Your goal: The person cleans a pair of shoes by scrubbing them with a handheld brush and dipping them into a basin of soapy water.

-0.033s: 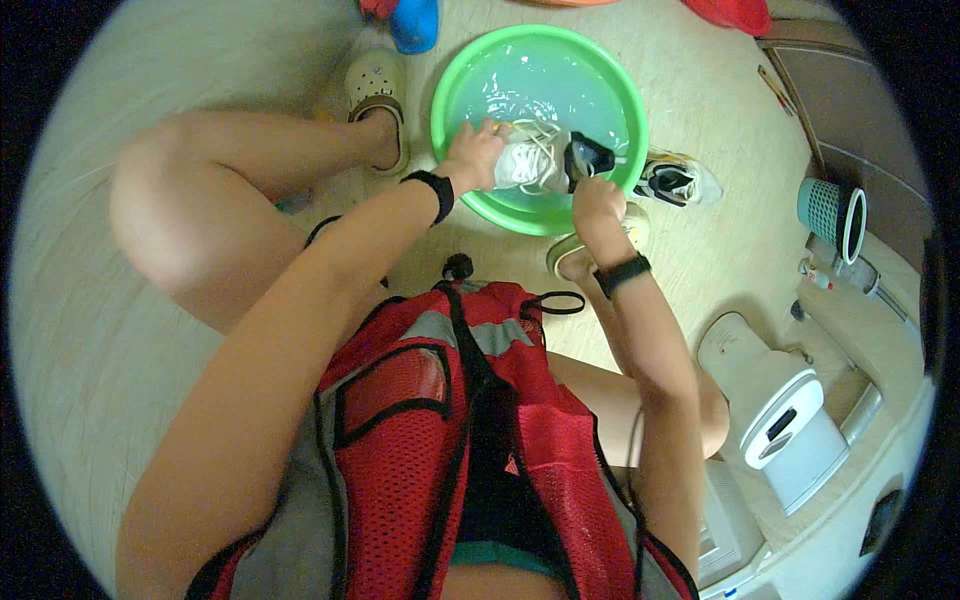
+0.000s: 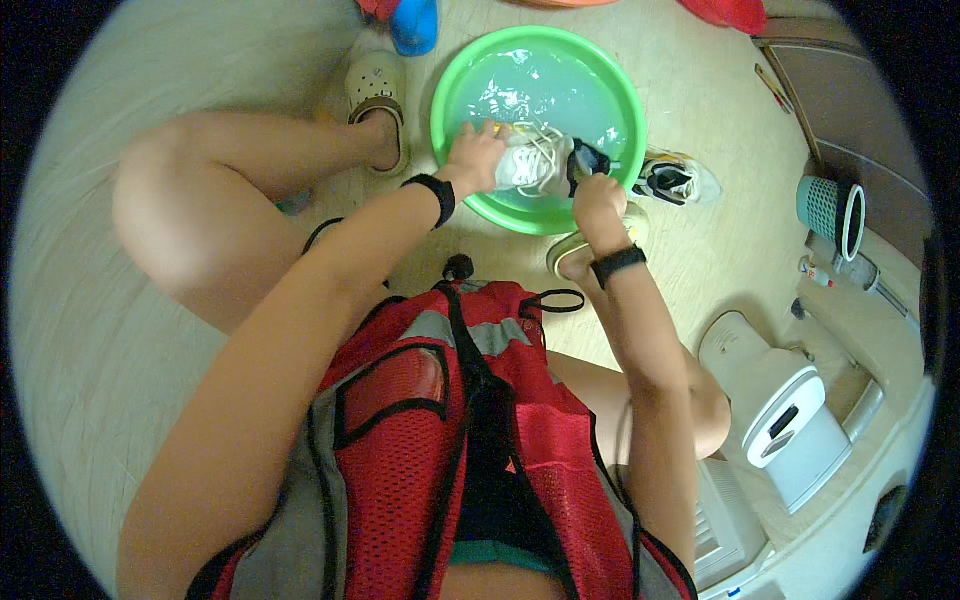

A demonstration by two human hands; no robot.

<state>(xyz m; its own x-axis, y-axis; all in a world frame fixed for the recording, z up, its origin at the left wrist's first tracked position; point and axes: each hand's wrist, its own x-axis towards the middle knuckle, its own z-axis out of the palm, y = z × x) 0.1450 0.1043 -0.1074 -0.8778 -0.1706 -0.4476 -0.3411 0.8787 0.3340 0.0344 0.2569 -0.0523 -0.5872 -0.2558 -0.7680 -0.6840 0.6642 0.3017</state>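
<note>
A white sneaker (image 2: pixel 532 165) with pale laces and a dark collar lies over the near part of a green basin (image 2: pixel 636 120) holding cloudy, bluish water. At the toe, my left hand (image 2: pixel 476 158) is closed on the sneaker. My right hand (image 2: pixel 600 204) makes a fist beside the heel and dark opening. What its fingers wrap round is hidden; a small pale tip shows just beyond the fist. Outside the basin's right rim stands a second white-and-black sneaker (image 2: pixel 677 180).
My feet wear beige clogs (image 2: pixel 376 90) on either side of the basin. A blue object (image 2: pixel 414 26) sits beyond the left clog, and a red one (image 2: pixel 725 14) lies at the far right. Rightward are a teal basket (image 2: pixel 822 208), a small bottle (image 2: pixel 815 273) and a toilet (image 2: pixel 775 400).
The sneaker's dark collar has shifted slightly, and the glints on the water have moved. Both hands stay in nearly the same places.
</note>
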